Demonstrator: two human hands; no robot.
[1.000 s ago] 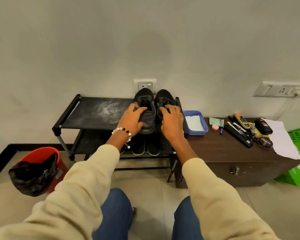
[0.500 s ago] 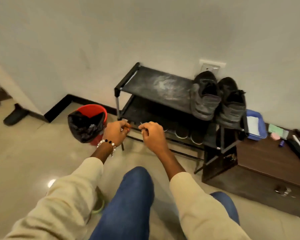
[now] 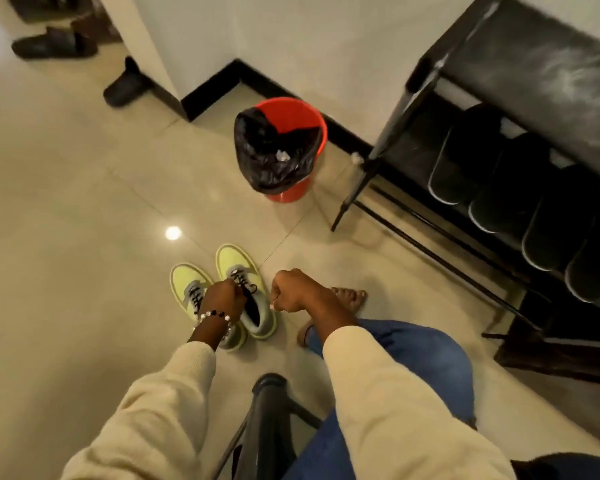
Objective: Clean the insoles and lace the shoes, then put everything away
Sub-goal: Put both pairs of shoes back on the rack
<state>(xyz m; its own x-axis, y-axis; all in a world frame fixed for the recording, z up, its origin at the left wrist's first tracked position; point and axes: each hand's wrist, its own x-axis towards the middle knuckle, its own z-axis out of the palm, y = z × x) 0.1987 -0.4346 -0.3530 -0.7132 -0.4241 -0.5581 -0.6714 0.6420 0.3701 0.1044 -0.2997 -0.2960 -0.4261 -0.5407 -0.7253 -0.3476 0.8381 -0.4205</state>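
Yellow sneakers [image 3: 238, 292] near the red bin [image 3: 284, 147], laced, unshelved; left hand [image 3: 222, 299] apparently pinching laces, right hand [image 3: 290, 292] fisted, seemingly empty.

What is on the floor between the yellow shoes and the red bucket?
Nothing. In the head view, only bare shiny floor tile lies between the yellow shoes and the red bucket, with a bright light reflection off to the side.

Left hand [image 3: 222, 299]: is reaching down with fingers curled, wrist bent; what it is gripping is unclear.
Right hand [image 3: 288, 291]: is hanging beside it as a closed fist, holding nothing.
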